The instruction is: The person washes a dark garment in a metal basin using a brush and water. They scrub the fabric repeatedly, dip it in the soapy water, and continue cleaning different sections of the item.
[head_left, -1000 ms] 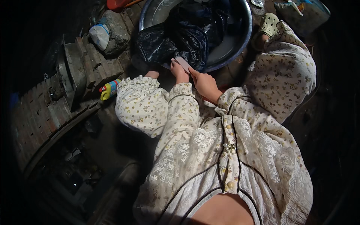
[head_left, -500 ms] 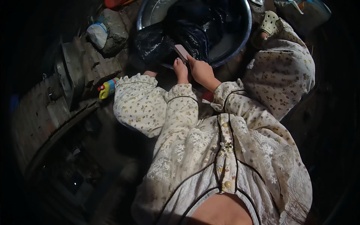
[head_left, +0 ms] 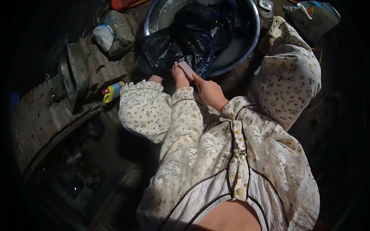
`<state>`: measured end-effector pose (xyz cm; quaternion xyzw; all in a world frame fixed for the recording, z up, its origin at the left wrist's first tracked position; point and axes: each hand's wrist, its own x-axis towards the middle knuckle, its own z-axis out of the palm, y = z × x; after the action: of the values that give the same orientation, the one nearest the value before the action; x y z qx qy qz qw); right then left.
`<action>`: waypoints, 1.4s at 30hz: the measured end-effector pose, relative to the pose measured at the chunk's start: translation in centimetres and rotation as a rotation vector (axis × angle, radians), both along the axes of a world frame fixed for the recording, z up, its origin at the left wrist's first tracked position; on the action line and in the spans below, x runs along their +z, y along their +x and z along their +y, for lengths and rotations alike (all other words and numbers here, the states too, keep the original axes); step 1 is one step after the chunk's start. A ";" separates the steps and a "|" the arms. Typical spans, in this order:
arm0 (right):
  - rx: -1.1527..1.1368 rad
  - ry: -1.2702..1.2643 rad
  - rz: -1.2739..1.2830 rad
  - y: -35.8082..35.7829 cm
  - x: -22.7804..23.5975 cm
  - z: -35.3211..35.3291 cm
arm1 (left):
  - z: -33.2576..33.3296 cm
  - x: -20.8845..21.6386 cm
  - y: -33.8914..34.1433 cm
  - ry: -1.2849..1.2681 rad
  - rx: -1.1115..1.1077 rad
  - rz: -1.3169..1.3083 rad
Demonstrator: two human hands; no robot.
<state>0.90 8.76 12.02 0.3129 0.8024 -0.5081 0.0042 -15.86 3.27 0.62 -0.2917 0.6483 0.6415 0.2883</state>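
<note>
A dark, wet garment (head_left: 181, 46) lies bunched in a metal basin (head_left: 252, 42) and hangs over its near rim. In my right hand (head_left: 212, 94) is a pale pink scrubbing brush (head_left: 186, 70), gripped by its near end, its far part over the garment's near edge. Just left of the brush, my left hand (head_left: 180, 76) is closed at that same edge of cloth. Its fingertips are partly hidden. The brush's underside is out of sight.
Cloudy water (head_left: 231, 52) shows in the basin. To the left are a yellow bottle (head_left: 112, 92) with a red cap, stacked bricks (head_left: 101, 69) and a white bag (head_left: 103, 36) against a stone. My right foot wears a pale clog (head_left: 276, 27); a bulky bag (head_left: 314, 21) stands beyond it.
Both hands and the brush have moved closer to my body. The garment's near part has shifted toward me along the basin rim. The view has turned slightly.
</note>
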 end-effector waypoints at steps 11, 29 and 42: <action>-0.012 0.073 -0.094 -0.7 -0.1 0.6 | 1.5 1.5 1.1 0.062 -0.053 0.098; -0.479 -0.202 -0.092 -4.6 -10.6 5.8 | -0.4 2.1 7.3 -0.340 -0.732 -0.109; -0.686 -0.941 0.349 -6.4 -7.4 7.3 | 0.4 4.3 4.0 0.532 -0.118 0.247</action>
<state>-5.52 16.06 4.58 0.4302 0.3342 -0.8244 -0.1536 -11.86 3.67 4.90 -0.0874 0.5034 0.8016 0.3105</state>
